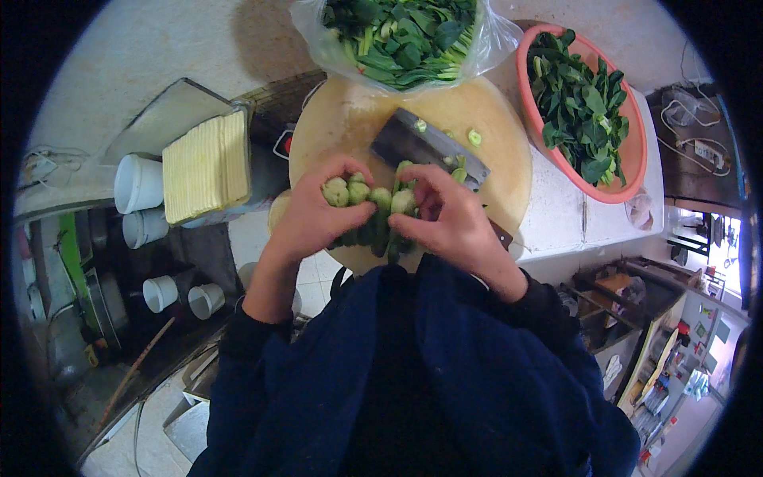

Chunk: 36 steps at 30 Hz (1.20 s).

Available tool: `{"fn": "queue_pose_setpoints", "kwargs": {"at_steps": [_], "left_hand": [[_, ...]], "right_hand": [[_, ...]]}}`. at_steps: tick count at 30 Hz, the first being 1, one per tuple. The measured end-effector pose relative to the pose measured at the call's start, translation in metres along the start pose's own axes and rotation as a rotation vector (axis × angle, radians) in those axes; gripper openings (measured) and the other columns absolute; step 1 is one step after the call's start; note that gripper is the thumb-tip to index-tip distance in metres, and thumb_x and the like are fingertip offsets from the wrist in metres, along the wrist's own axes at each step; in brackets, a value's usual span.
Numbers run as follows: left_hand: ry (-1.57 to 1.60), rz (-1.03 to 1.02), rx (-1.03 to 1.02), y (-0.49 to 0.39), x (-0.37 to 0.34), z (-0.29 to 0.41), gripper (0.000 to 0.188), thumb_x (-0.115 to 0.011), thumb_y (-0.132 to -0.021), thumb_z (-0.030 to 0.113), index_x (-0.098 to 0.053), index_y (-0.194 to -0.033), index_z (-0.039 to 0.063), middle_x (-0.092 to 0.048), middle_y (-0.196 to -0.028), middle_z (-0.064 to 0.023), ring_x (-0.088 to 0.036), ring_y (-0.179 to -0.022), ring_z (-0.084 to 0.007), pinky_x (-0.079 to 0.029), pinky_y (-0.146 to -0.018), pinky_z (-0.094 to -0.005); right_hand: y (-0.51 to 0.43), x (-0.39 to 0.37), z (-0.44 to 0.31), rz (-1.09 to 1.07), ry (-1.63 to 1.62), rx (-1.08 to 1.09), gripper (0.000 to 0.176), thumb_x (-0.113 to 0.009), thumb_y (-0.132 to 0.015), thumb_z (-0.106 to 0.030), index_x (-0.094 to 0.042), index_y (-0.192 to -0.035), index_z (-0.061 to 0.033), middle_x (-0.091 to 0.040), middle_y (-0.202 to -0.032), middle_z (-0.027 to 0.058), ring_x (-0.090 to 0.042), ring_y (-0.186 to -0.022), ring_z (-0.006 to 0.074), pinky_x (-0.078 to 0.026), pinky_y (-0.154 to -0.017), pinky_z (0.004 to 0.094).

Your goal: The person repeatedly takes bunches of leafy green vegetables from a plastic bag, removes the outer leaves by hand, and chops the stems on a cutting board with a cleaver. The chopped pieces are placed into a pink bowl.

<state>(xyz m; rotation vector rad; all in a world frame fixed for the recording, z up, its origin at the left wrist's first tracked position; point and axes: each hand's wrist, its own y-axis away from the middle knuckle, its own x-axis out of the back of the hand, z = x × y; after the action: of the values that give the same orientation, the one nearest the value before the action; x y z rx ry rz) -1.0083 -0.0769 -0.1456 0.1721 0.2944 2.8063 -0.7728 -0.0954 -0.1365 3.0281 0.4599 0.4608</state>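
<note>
Over the near part of a round chopping board (334, 119), my left hand (322, 206) holds several leafy greens, their pale stem ends (335, 192) pointing up and away from me. Beside it, my right hand (444, 206) grips another stem (403, 203) of the greens between thumb and fingers. A cleaver (411, 143) lies flat on the board just beyond my hands, its handle partly under my right wrist. Small cut stem pieces (474, 138) rest on the board and on the blade. The leaves below my hands are partly hidden.
A clear plastic bag of leafy greens (405, 45) stands at the board's far edge. To the right is a pink basin (632, 173) with more greens. Left of the board are a stack of pale yellow ridged sheets (199, 167) and several white tubs (138, 182).
</note>
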Motion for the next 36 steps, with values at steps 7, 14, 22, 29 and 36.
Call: {"fn": "queue_pose_setpoints", "kwargs": {"at_steps": [7,14,22,29,36], "left_hand": [[0.048,-0.087,-0.045,0.005,-0.009,0.004,0.041,-0.073,-0.078,0.004,-0.068,-0.118,0.005,-0.067,-0.116,-0.0038,-0.063,-0.105,-0.0131,-0.051,-0.094,-0.0294],[0.267,-0.212,0.022,0.008,-0.019,-0.008,0.063,-0.078,-0.083,0.005,-0.060,-0.143,0.003,-0.065,-0.133,-0.0074,-0.061,-0.120,-0.0160,-0.049,-0.105,-0.0332],[0.269,-0.162,0.111,0.014,-0.022,-0.013,0.066,-0.084,-0.083,0.007,-0.058,-0.144,0.004,-0.067,-0.125,-0.0060,-0.063,-0.112,-0.0134,-0.051,-0.099,-0.0306],[0.014,0.095,0.170,0.011,0.000,-0.023,0.059,-0.082,-0.081,0.004,-0.064,-0.137,0.005,-0.070,-0.116,-0.0037,-0.065,-0.104,-0.0124,-0.053,-0.096,-0.0297],[0.227,0.060,0.064,0.011,0.008,-0.026,0.054,-0.083,-0.082,0.003,-0.064,-0.132,0.005,-0.069,-0.115,-0.0030,-0.064,-0.104,-0.0115,-0.053,-0.094,-0.0282]], "right_hand": [[0.012,-0.012,0.007,-0.050,-0.088,-0.008,0.050,-0.089,-0.082,-0.013,-0.068,-0.126,-0.0063,-0.064,-0.087,-0.0027,-0.056,-0.071,0.0047,-0.046,-0.063,0.0216],[0.011,-0.010,0.008,0.069,-0.063,-0.047,0.045,-0.085,-0.085,-0.012,-0.066,-0.124,-0.0025,-0.066,-0.086,0.0061,-0.061,-0.067,0.0099,-0.051,-0.061,0.0271],[0.019,-0.017,0.017,-0.145,-0.181,-0.008,0.039,-0.060,-0.102,-0.003,-0.053,-0.140,-0.0006,-0.069,-0.099,0.0086,-0.071,-0.082,0.0143,-0.057,-0.069,0.0292],[-0.042,0.007,0.068,0.143,0.472,0.025,0.035,-0.074,-0.094,-0.028,-0.064,-0.111,0.0000,-0.073,-0.086,0.0233,-0.073,-0.070,0.0389,-0.058,-0.065,0.0445],[-0.052,-0.018,0.057,0.079,0.468,0.136,0.036,-0.084,-0.086,-0.025,-0.068,-0.107,-0.0005,-0.069,-0.077,0.0122,-0.070,-0.068,0.0258,-0.056,-0.066,0.0378]]}}
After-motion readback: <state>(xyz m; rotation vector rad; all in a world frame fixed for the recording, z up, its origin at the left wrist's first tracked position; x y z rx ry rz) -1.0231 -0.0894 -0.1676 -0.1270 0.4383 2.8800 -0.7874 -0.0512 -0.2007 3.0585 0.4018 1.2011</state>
